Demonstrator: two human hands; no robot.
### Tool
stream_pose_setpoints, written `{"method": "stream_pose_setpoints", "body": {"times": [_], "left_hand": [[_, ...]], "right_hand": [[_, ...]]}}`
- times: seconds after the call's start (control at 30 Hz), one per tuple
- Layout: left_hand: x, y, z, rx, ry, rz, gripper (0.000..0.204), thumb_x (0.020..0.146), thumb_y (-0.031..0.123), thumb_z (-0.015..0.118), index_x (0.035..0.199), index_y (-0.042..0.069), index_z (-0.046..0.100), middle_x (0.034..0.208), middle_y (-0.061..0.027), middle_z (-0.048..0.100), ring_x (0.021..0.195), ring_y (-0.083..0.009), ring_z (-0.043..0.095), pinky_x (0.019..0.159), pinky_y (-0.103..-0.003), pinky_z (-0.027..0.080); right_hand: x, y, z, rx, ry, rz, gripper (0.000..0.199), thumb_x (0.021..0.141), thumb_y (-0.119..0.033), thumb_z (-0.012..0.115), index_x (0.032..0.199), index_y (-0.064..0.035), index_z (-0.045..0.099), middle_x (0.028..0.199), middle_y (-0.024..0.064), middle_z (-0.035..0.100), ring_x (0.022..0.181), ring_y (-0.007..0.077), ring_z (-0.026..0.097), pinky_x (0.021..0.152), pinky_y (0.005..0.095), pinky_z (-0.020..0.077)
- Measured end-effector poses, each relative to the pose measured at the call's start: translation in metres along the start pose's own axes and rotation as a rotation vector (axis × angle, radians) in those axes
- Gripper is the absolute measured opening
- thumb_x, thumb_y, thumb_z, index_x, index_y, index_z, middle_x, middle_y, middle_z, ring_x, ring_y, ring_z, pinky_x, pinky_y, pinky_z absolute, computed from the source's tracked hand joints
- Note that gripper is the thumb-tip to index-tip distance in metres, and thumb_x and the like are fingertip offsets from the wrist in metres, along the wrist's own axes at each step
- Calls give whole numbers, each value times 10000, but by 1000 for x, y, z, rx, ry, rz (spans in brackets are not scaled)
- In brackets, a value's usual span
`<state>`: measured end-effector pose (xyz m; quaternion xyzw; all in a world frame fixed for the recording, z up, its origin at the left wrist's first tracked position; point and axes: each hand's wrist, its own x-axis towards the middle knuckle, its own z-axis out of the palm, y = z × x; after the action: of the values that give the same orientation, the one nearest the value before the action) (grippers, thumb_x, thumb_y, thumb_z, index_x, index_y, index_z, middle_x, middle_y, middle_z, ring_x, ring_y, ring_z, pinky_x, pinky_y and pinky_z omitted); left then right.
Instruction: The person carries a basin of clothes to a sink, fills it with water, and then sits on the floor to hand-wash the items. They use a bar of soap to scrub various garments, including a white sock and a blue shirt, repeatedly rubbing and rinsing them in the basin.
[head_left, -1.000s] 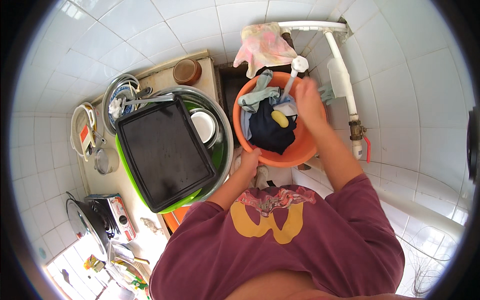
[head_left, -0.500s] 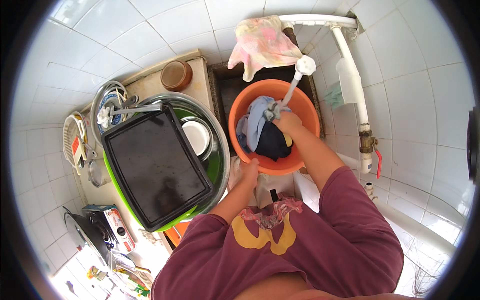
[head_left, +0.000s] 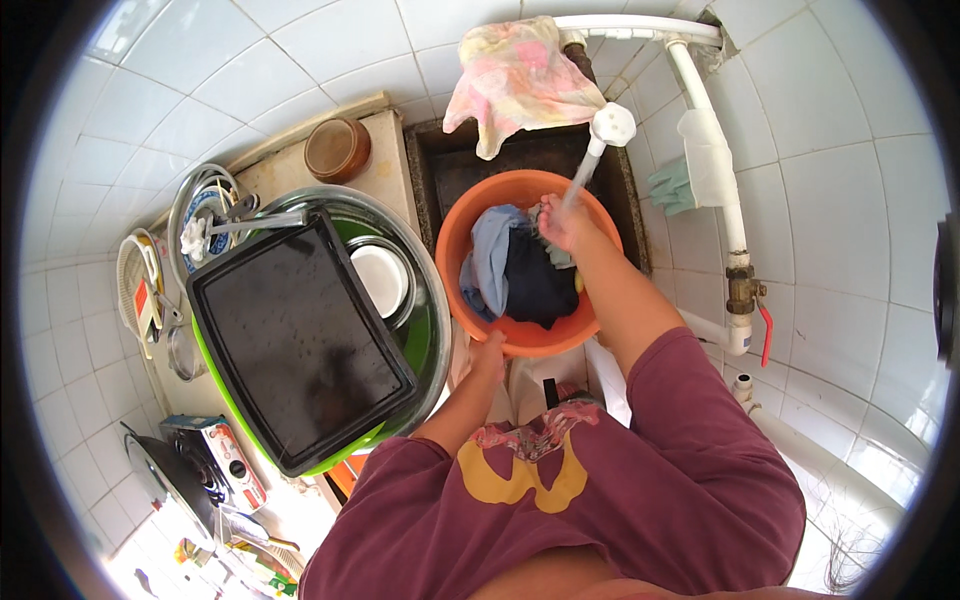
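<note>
An orange basin stands in the dark stone sink, with wet clothes inside: a light blue garment, a dark navy one and a greyish-green cloth. My left hand grips the basin's near rim, its thumb and fingers around the edge. Over the basin's right side is my right hand, right by the water running from the white tap. Its fingers are loosely apart above the greyish-green cloth and hold nothing that I can see.
Left of the sink, a black tray lies across a metal basin and a green one. A brown pot stands behind them. A pink-yellow cloth hangs by the tap. White pipes with a red-handled valve run along the right wall.
My right hand has let go of the greyish cloth and moved up toward the tap's stream. The cloth now lies among the clothes. My left hand stays on the rim.
</note>
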<state>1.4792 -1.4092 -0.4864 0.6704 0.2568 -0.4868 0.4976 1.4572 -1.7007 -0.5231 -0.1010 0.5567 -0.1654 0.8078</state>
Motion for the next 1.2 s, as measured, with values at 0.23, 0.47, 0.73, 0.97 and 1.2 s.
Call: {"method": "stream_pose_setpoints", "body": {"times": [0.23, 0.47, 0.73, 0.97, 1.2], "left_hand": [[6, -15, -7, 3, -32, -68, 532, 767, 105, 618, 1270, 103, 444, 1102, -74, 572, 931, -213, 594, 698, -361, 517], [4, -11, -2, -69, -46, -78, 429, 782, 69, 621, 1178, 96, 460, 1027, -70, 591, 928, -210, 603, 710, -373, 522], [-5, -6, 0, -97, -42, -64, 449, 782, 57, 604, 1199, 103, 441, 1010, -61, 572, 891, -206, 597, 690, -365, 514], [-1, -4, 2, 53, 52, -83, 381, 780, 38, 586, 1143, 74, 478, 972, -54, 546, 820, -181, 570, 604, -324, 479], [7, -17, -5, 56, 22, 4, 373, 782, 39, 586, 1143, 52, 491, 963, -47, 563, 807, -180, 580, 589, -297, 470]], "right_hand": [[43, 8, -12, 478, -216, 226, 167, 943, -236, 504, 834, -120, 557, 633, -45, 446, 534, 98, 438, 477, 212, 381], [46, 27, -15, -251, 122, -161, 256, 914, -281, 545, 1036, -64, 606, 856, 40, 602, 765, 191, 577, 679, 316, 477], [-49, 52, -28, -1844, 126, -427, 631, 739, -481, 696, 1271, -189, 524, 1409, 186, 382, 1238, 406, 418, 968, 521, 390], [-64, 82, -37, -1880, -95, -496, 462, 724, -353, 710, 1120, -142, 598, 1174, 189, 507, 1065, 374, 527, 854, 493, 464], [-6, 59, -56, -1823, 274, -617, 600, 741, -389, 659, 1287, -189, 510, 1252, 154, 506, 1165, 407, 437, 942, 609, 344]]}}
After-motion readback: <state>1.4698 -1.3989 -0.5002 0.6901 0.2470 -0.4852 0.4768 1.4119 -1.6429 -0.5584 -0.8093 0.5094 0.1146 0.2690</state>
